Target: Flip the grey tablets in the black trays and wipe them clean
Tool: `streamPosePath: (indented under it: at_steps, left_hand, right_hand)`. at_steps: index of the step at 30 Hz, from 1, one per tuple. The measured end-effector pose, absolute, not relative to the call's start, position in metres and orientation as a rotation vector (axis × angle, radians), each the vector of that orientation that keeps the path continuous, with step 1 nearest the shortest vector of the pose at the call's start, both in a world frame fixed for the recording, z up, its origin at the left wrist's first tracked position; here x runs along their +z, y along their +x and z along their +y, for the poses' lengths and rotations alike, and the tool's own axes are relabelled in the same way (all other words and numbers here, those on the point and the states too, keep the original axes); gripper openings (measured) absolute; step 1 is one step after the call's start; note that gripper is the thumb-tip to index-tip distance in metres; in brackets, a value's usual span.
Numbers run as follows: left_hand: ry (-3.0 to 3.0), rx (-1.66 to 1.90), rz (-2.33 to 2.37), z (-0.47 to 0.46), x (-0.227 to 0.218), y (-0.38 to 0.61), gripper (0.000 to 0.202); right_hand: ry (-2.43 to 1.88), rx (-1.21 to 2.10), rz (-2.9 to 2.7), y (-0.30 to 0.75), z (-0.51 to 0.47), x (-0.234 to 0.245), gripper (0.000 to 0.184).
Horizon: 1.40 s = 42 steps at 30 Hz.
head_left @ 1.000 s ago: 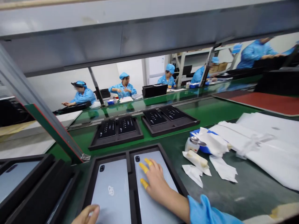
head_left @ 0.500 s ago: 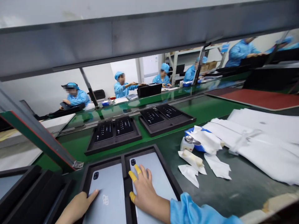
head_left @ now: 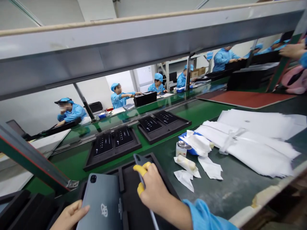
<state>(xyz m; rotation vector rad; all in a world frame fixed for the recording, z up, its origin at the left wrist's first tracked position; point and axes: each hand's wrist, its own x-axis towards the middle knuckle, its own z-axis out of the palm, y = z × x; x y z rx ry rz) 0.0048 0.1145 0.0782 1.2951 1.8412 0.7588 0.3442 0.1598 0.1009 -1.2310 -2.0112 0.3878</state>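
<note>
My left hand (head_left: 69,217) grips the lower left edge of a grey tablet (head_left: 102,201), back side up, lifted out of the left pocket of a black foam tray (head_left: 165,182). My right hand (head_left: 152,188), with yellow finger cots on two fingers, holds a second grey tablet (head_left: 140,161) tilted on its edge above the tray's right pocket. Both pockets show black foam beneath.
Two more black trays (head_left: 112,147) (head_left: 163,124) with dark panels ride the green conveyor behind. White wipes (head_left: 185,171), a small bottle (head_left: 181,148) and a stack of white sheets (head_left: 254,137) lie to the right. Stacked black trays (head_left: 24,210) sit at left. Several people in blue work across the line.
Both tablets lay flat in the tray with my hands resting on them; now each hand has lifted its tablet out, the right one turned onto its edge.
</note>
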Motion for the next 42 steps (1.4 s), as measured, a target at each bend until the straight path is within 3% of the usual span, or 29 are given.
streamPosePath:
  at_steps: [4, 7, 13, 19, 27, 34, 42]
  left_hand:
    - [1.479, 0.725, 1.875, 0.122, 0.090, 0.036, 0.066]
    - [1.565, 0.682, 1.908, 0.129, 0.095, 0.058, 0.056]
    - [1.625, 0.712, 1.853, 0.131, 0.112, 0.073, 0.049]
    - [1.757, 0.572, 2.116, 0.147, 0.146, 0.074, 0.041]
    - [1.775, 0.530, 2.218, 0.187, 0.145, 0.089, 0.026]
    - [1.788, 0.497, 2.244, 0.211, 0.161, 0.091, 0.025]
    - [1.705, 0.451, 2.228, 0.231, 0.161, 0.083, 0.036]
  right_hand:
    - [-1.613, 0.220, -2.094, 0.390, 0.162, 0.136, 0.054]
    - [-1.873, 0.274, -2.178, 0.411, 0.166, 0.153, 0.042]
    - [-1.842, 0.347, -2.279, 0.416, 0.169, 0.166, 0.013]
    - [-1.693, 0.345, -2.157, 0.381, 0.187, 0.167, 0.009]
    - [-1.641, 0.375, -2.179, 0.330, 0.225, 0.158, 0.018]
    - [-1.754, 0.282, -2.210, 0.313, 0.238, 0.167, 0.064]
    - [-1.759, 0.496, -2.257, 0.304, 0.256, 0.167, 0.026]
